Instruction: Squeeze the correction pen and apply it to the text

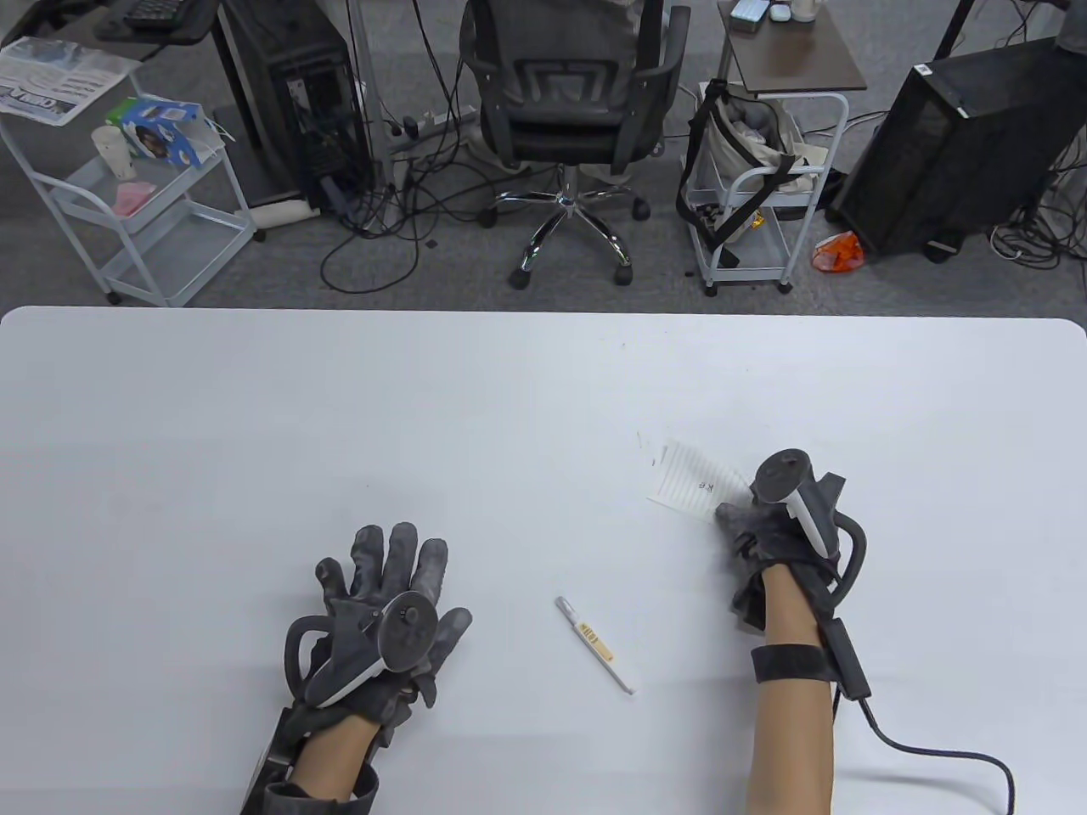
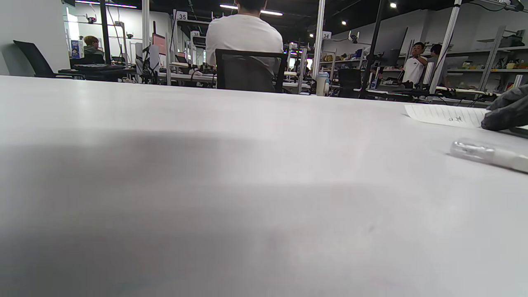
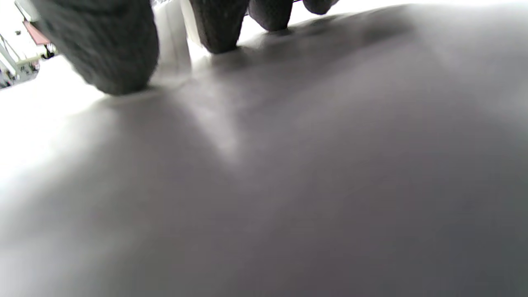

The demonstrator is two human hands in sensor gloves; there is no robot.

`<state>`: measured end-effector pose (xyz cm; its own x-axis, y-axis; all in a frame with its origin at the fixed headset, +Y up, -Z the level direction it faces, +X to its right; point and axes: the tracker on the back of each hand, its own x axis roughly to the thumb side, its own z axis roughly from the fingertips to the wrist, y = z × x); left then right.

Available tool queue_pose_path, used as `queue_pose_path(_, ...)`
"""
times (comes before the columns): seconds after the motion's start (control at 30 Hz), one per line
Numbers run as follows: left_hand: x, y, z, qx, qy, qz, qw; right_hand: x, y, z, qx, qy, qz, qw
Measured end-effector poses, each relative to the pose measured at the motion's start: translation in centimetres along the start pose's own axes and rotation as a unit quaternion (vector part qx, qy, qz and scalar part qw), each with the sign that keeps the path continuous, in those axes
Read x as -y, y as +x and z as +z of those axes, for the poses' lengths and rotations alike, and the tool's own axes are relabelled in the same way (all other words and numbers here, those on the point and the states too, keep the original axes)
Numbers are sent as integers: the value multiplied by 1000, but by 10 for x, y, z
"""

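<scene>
A white correction pen (image 1: 595,644) with a yellow label lies flat on the white table (image 1: 340,424), between my hands; its clear cap end shows in the left wrist view (image 2: 486,154). A small lined paper (image 1: 692,480) with a bit of dark writing lies at the right; it also shows in the left wrist view (image 2: 445,114). My right hand (image 1: 747,531) rests with its fingertips on the paper's near right edge; the fingertips (image 3: 111,53) press down in the right wrist view. My left hand (image 1: 391,586) lies flat on the table, fingers spread, holding nothing.
Beyond the table's far edge stand an office chair (image 1: 569,110), two white wire carts (image 1: 144,195) and computer towers (image 1: 960,144). A cable (image 1: 943,751) runs from my right wrist across the table's near right part.
</scene>
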<state>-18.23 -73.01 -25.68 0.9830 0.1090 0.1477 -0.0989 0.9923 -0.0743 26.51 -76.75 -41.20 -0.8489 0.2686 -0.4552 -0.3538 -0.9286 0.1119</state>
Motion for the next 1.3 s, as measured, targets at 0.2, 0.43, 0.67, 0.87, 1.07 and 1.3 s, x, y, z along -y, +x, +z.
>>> queue_pose_path(0.2, 0, 0, 0, -1, -3, -1, 1000, -2, 0, 0, -11, -9, -73, 997)
queue_pose_path(0.43, 1, 0, -1, -1, -5, -1, 1000, -2, -1, 3, -3, -32, -114, 993)
queue_pose_path(0.67, 1, 0, -1, 0, -2, 0, 1000, 8, -3, 10, 11, -97, -129, 987)
queue_pose_path(0.87, 1, 0, -1, 0, -2, 1, 1000, 26, 1, 19, 57, -98, -191, 975)
queue_pose_path(1.07, 1, 0, -1, 2, 4, 4, 1000, 44, 22, 43, 118, -105, -274, 949)
queue_pose_path(1.3, 1, 0, 0, 6, 9, 6, 1000, 39, 58, 72, 152, -43, -347, 924)
